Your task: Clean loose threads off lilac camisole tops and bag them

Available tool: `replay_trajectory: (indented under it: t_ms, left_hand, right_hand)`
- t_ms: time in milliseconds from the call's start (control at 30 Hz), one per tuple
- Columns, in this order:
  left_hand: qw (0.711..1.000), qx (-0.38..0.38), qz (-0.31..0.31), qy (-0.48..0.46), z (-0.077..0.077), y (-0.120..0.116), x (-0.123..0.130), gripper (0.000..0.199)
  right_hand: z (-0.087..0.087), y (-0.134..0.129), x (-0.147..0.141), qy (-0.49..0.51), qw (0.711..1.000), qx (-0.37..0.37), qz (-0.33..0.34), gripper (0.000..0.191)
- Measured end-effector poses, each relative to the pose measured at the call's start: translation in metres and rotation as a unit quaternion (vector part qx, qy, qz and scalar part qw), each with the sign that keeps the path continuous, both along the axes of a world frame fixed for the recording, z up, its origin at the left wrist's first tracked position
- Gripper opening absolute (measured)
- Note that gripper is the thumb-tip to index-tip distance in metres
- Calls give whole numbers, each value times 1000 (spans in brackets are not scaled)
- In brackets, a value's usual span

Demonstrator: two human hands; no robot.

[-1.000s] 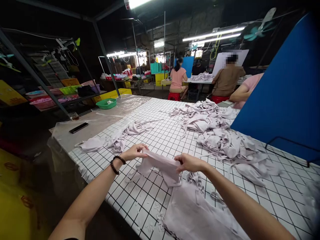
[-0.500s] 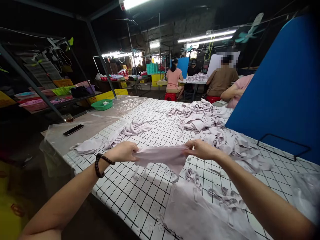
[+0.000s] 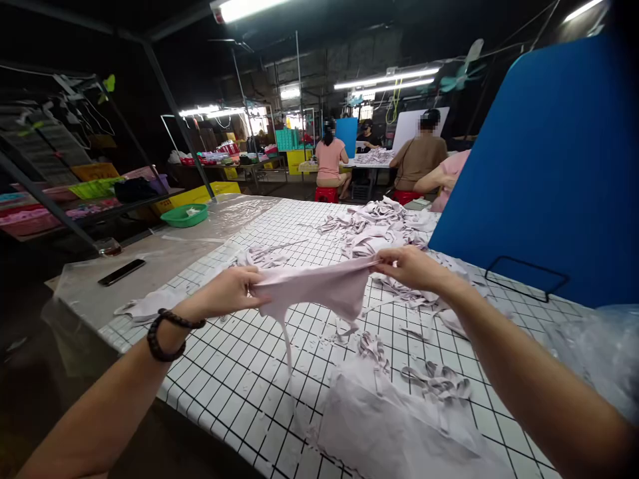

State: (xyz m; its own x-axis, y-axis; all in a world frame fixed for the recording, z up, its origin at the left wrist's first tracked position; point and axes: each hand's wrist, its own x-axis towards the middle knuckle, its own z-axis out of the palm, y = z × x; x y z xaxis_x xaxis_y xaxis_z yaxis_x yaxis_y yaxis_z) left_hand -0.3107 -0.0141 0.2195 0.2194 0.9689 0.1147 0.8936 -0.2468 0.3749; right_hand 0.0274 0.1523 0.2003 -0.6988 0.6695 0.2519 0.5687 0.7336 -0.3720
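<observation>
Pale lilac fabric (image 3: 314, 285) is being pinched at opposite ends by the left hand (image 3: 227, 291) and right hand (image 3: 414, 268), so being kept taut above the gridded tabletop (image 3: 244, 376), its blurred strip (image 3: 288, 342) possibly touching it.

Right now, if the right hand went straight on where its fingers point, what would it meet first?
The right hand would first meet the pale cloth it pinches; beyond that, probably the left hand at the cloth's other end, though depth is unclear.
</observation>
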Motion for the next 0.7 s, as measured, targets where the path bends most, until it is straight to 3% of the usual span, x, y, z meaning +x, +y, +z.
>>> replay_trajectory:
  t_ms: [100, 167, 233, 267, 333, 400, 467, 600, 700]
  left_hand:
    - [991, -54, -89, -82, 21, -6, -5, 34]
    - [959, -116, -196, -168, 31, -14, 2, 40]
    - [912, -184, -291, -224, 34, -21, 17, 42]
    - [901, -205, -312, -220, 33, -23, 27, 40]
    - [930, -175, -286, -148, 27, -25, 47, 34]
    - [973, -78, -211, -41, 21, -25, 64, 29]
    - [984, -15, -178, 17, 18, -26, 75, 29]
    - [961, -126, -245, -30, 19, -25, 78, 29]
    - [956, -195, -214, -33, 17, -17, 69, 28]
  right_hand:
    - [7, -2, 11, 43, 988, -124, 82, 35]
    - [9, -3, 14, 85, 970, -190, 122, 38]
    - [9, -5, 13, 99, 971, -189, 104, 38]
    - [9, -7, 11, 96, 977, -173, 85, 37]
    - [8, -13, 8, 87, 980, -160, 77, 37]
    - [9, -17, 6, 102, 977, -162, 93, 37]
    - [9, -18, 6, 142, 978, -135, 71, 34]
    - [10, -12, 13, 243, 961, -126, 38, 28]
    - [11, -7, 22, 275, 951, -133, 39, 28]
